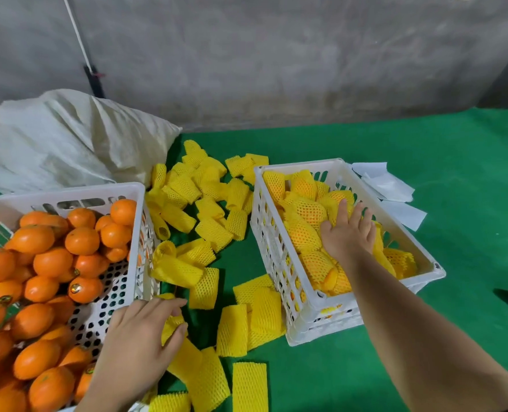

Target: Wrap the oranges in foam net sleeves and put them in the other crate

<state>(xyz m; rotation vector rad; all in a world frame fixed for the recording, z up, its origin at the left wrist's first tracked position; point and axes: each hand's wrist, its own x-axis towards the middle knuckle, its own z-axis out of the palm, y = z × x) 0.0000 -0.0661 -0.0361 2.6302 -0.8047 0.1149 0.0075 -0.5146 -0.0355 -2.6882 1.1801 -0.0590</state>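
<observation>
1. The right hand point(346, 230), arm stretched toward right of centre, lies fingers-straight on the wrapped oranges point(306, 230), grasping nothing.
2. The left hand point(140, 334), at lower centre-left, pinches a yellow foam net sleeve point(171, 324) between thumb and fingers.
3. More sleeves point(205, 203), soft yellow mesh tubes, lie scattered on the green cloth point(440, 150) between the crates.
4. The slotted white crate at left point(68, 193) holds glossy bare oranges point(44, 263); the white crate at right point(306, 322) holds the netted ones.
5. A pale woven sack point(68, 138) slumps at upper left.

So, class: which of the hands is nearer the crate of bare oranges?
Left hand, beside that crate; the right hand rests in the other crate.
</observation>
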